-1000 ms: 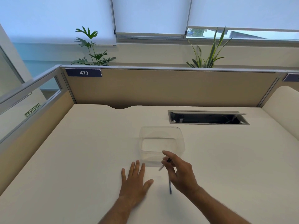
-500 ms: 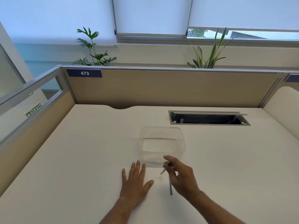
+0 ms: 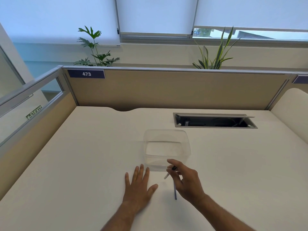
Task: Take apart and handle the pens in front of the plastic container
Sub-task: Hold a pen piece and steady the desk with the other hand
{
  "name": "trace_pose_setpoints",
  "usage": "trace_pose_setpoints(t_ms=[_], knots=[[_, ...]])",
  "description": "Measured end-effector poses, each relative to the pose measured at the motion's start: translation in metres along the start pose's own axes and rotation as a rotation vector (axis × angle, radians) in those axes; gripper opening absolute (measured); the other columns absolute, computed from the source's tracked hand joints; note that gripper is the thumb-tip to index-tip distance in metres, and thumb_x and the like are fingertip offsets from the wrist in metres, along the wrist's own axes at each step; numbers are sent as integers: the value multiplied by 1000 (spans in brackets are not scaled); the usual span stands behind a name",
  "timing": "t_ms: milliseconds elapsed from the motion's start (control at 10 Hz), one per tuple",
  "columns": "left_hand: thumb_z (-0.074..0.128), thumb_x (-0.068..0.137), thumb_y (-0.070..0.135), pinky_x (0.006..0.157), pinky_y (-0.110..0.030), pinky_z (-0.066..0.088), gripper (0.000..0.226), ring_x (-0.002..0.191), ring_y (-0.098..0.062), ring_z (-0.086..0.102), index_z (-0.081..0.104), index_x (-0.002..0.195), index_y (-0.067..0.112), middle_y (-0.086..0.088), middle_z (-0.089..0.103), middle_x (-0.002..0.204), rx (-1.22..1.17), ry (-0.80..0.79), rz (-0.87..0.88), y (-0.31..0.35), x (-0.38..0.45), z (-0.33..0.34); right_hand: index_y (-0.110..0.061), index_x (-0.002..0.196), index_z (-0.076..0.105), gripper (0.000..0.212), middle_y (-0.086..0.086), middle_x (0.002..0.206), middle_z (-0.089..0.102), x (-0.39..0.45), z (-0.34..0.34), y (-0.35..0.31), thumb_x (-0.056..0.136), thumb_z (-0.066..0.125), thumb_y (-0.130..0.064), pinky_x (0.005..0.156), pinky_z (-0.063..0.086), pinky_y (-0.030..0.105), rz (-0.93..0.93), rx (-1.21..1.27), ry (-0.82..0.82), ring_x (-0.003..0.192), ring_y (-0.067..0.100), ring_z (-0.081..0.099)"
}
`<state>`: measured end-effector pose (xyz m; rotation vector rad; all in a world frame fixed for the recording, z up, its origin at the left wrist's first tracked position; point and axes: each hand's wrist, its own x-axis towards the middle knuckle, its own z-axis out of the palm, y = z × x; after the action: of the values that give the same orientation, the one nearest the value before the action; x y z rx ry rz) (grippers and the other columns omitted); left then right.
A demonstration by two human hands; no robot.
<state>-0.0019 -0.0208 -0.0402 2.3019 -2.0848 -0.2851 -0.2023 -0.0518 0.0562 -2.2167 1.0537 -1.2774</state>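
A clear plastic container (image 3: 166, 144) stands empty in the middle of the white desk (image 3: 83, 155). Just in front of it my right hand (image 3: 186, 182) pinches a pale pen (image 3: 167, 175) with a dark end, held at a slant a little above the desk. A second, dark thin pen (image 3: 175, 191) lies on the desk under that hand, partly hidden by it. My left hand (image 3: 139, 185) rests flat on the desk with fingers spread, left of both pens and holding nothing.
An open cable hatch (image 3: 215, 120) is cut into the desk at the back right. Beige partition panels (image 3: 166, 90) close off the back and left sides, one labelled 473. Two potted plants rise behind the back panel.
My right hand with the pale pen has dipped slightly toward the desk in front of the container. My left hand has stayed flat in place.
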Motion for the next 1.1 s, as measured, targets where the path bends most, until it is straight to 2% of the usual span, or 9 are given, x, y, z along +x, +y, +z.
trace_pose_setpoints(t_ms=[200,400,500,600,700,900,1100], knots=[[9,88,72,111,-57,-17,77,146,-20,-17,-9,150,29,0,-16,161,3,6,-5,0,1,1,-28,118,59,32,-7,87,75,4,-2,-1,88,66,-20,71,61,23,-25,-2,13,75,5,70],[8,88,73,108,-54,-24,78,146,-20,-17,-9,150,30,0,-15,161,4,8,-4,0,0,0,-24,120,58,28,-6,89,74,6,-2,-3,92,58,-30,73,59,18,-51,-9,112,76,6,71],[8,87,73,102,-52,-30,78,146,-19,-18,-10,150,30,0,-16,161,3,7,-2,0,0,-1,-24,119,58,27,-6,88,74,4,-1,1,92,61,-27,73,59,19,-44,-41,45,75,6,70],[8,87,73,107,-54,-25,78,146,-19,-18,-10,150,30,1,-16,161,-5,1,-1,0,0,-1,-26,119,59,29,-8,87,74,-1,0,3,91,65,-22,69,61,29,9,-89,-83,74,9,70],[8,87,73,105,-53,-26,79,146,-19,-18,-9,150,29,0,-15,161,-10,3,0,0,0,-1,-29,119,57,32,-10,85,74,-3,0,6,89,66,-21,65,61,29,6,-112,-67,72,7,71],[8,88,71,111,-56,-17,77,146,-19,-19,-10,150,29,0,-17,161,-11,-3,4,-1,-1,-2,-31,121,54,32,-10,85,73,2,-3,1,90,62,-25,67,60,23,-11,-66,-24,71,6,70],[9,89,71,111,-57,-17,76,146,-19,-19,-10,150,29,0,-17,161,-10,-12,6,0,-1,-2,-29,118,57,29,-8,86,74,3,-1,2,90,63,-26,68,60,22,-28,-25,0,75,6,71]])
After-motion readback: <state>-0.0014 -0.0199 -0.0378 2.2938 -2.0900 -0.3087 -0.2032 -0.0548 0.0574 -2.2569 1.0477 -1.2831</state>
